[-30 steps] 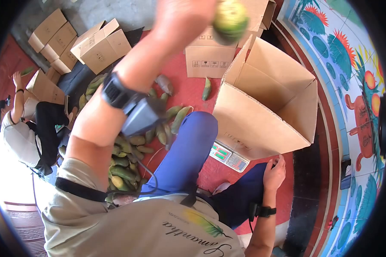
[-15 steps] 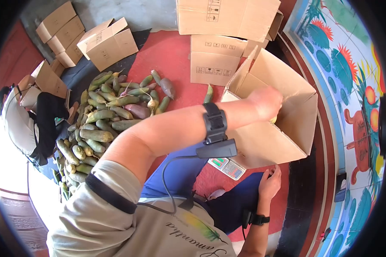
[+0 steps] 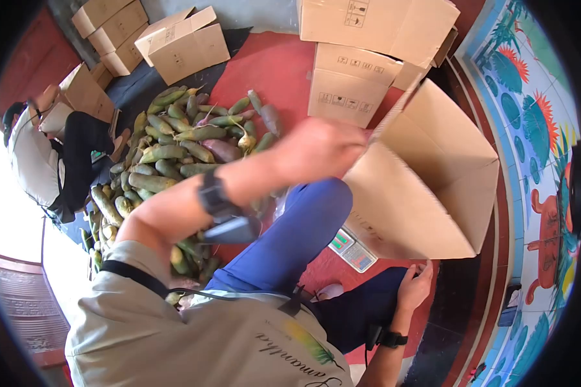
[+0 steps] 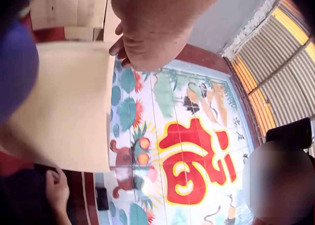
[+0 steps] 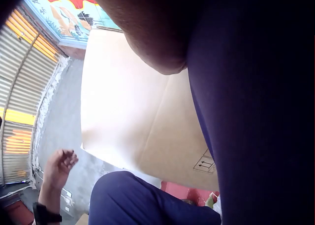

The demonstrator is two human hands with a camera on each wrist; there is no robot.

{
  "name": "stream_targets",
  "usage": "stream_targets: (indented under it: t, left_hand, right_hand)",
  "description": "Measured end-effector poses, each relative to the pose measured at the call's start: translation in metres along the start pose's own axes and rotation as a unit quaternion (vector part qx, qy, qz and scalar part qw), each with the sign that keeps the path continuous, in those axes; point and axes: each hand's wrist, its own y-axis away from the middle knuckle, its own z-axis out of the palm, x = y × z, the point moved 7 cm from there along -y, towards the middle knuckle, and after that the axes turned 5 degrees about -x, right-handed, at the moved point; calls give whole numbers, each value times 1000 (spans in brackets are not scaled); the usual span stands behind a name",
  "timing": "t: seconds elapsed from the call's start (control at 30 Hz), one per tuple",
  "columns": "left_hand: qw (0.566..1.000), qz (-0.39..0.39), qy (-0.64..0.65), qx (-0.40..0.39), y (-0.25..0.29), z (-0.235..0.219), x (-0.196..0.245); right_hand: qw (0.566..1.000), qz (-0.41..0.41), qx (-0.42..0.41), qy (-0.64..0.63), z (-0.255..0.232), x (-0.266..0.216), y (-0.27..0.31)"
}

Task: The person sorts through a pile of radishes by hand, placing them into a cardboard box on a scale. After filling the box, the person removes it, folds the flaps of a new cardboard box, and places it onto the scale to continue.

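Note:
My left hand (image 3: 323, 149), blurred, hangs left of the near rim of a tall open carton (image 3: 400, 203). In the right wrist view this left hand (image 5: 58, 170) shows loosely bent fingers and nothing in them. The carton stands on a digital scale (image 3: 354, 251), its inside partly in view. My right hand (image 3: 414, 288) rests by my right knee, fingers loosely curled, fingertips right at the carton's lower corner. To the left lies a big pile of long green radishes (image 3: 164, 152), some with root tails and a few purplish.
Printed cartons (image 3: 345, 97) are stacked behind the open one. More cartons (image 3: 187, 46) stand at the back left. Another person (image 3: 35, 161) sits at far left beside a carton. A painted tile wall (image 3: 539, 142) runs along the right. My raised left knee (image 3: 326, 200) stands between pile and carton.
My left hand, earlier raised with a yellow-green radish, reached into the carton half a second ago. Now it has come back out leftward without the radish. My right hand stays by the knee.

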Motion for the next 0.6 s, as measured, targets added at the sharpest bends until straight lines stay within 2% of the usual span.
stream_targets:
  t: [0.03,0.07,0.13,0.17,0.23,0.3,0.37,0.43,0.5,0.53,0.57,0.6]
  left_hand:
    - [998,18,-63,-21,23,-16,-14]
    - [996,-81,-31,-13,53,-33,-45]
    - [945,-314,14,-86,119,-69,-87]
    - [927,-358,-30,-107,155,-88,-106]
    - [894,-446,-26,-29,234,-123,-129]
    - [850,-507,-142,-20,322,-150,-151]
    - [800,-571,-176,-55,411,-160,-169]
    - [749,-552,-327,-166,490,-153,-184]
    - [651,-656,-330,-193,506,-145,-163]
    - [628,-686,-323,-174,511,-143,-152]
    - [576,-715,-346,-194,516,-137,-143]
    - [584,-700,-345,-221,529,-126,-140]
  right_hand:
    - [1000,10,5,-16,-2,0,0]
    - [999,21,9,-32,-1,1,1]
    - [1000,4,7,-14,3,7,1]
    - [1000,-16,14,4,4,8,1]
    - [1000,-20,12,6,4,5,2]
    - [1000,20,1,-14,1,3,0]
    - [1000,28,-12,-8,2,2,-1]
    - [999,35,-11,-10,3,6,-2]
    - [999,34,-20,-4,3,5,-2]
    - [999,35,-25,2,3,4,-3]
    - [999,32,-27,1,3,3,-3]
    - [999,31,-24,2,2,3,-2]
